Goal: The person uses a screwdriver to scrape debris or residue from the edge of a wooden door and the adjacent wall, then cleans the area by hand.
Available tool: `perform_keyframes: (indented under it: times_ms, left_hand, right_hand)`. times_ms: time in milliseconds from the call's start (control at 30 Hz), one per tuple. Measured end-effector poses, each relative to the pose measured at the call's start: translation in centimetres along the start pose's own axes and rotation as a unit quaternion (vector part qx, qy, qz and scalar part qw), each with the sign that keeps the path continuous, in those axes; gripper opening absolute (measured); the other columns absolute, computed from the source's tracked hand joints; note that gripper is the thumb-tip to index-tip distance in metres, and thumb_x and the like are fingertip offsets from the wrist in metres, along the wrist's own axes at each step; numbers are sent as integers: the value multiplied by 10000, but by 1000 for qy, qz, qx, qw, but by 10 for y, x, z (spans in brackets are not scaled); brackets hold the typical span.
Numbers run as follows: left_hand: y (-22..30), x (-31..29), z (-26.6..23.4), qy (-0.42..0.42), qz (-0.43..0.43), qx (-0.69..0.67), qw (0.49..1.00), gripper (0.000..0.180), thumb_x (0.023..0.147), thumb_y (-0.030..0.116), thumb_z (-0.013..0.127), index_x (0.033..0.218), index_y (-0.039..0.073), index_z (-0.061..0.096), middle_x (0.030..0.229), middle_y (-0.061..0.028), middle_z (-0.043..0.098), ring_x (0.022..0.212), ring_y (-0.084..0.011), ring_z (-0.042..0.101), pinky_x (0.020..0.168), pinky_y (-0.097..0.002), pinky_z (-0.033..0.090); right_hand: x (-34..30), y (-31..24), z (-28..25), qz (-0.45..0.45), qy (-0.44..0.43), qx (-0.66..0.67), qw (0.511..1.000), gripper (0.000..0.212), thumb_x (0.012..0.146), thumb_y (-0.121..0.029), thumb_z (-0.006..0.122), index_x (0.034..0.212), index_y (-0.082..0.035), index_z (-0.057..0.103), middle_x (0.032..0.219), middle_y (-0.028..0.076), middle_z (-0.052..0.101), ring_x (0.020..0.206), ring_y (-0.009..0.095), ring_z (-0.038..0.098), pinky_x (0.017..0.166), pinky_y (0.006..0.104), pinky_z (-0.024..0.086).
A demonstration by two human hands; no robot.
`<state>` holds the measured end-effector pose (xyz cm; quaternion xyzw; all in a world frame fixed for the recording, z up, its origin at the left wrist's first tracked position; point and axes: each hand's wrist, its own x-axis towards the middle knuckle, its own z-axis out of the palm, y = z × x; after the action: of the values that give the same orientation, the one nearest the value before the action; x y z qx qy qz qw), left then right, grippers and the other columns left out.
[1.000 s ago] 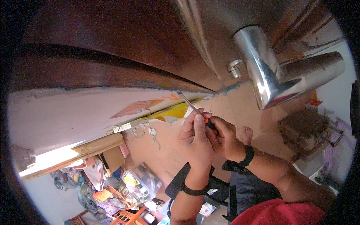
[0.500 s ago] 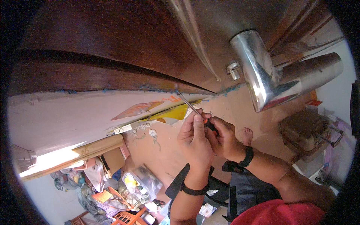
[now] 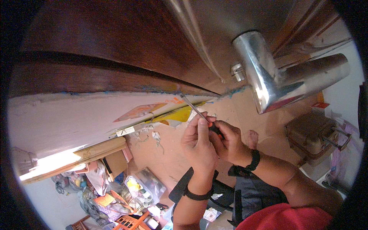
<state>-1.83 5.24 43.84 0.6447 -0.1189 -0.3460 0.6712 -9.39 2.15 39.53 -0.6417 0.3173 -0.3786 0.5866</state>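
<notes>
Both my hands hold a screwdriver (image 3: 194, 107) with a thin metal shaft and an orange and black handle. My left hand (image 3: 200, 140) is closed around the front of the handle, its thumb lying along it. Behind it, my right hand (image 3: 229, 142) grips the back of the handle, hiding much of it. The tip meets the lower edge of a dark brown wooden door (image 3: 126, 73), where bluish residue runs along the seam with a pale surface (image 3: 76, 107). Whether the tip is inside the seam, I cannot tell.
A shiny metal door handle (image 3: 257, 69) juts out right of my hands, beside a small metal knob (image 3: 237, 73). A brown suitcase (image 3: 310, 132) stands at the right. Bags, baskets and loose items (image 3: 115, 199) crowd the lower left. Torn scraps (image 3: 156, 135) lie on the floor.
</notes>
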Motion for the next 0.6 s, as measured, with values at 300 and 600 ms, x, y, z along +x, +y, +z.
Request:
perform_keyframes:
  times_ms: [300, 600]
  left_hand:
    - [6, -4, 8, 12, -11, -4, 1000, 200, 953, 97, 512, 1063, -45, 601, 906, -80, 646, 838, -107, 576, 767, -219, 454]
    - [3, 0, 7, 9, 6, 26, 1000, 202, 960, 112, 502, 1037, -47, 599, 911, -77, 640, 845, -109, 570, 788, -228, 446]
  right_hand:
    - [1, 0, -3, -8, 3, -10, 1000, 227, 877, -94, 589, 1087, -9, 573, 906, 187, 642, 757, 275, 666, 638, 322, 513]
    - [5, 0, -3, 4, -1, 9, 1000, 241, 875, -100, 594, 1100, -17, 571, 894, 172, 643, 716, 265, 653, 630, 317, 508]
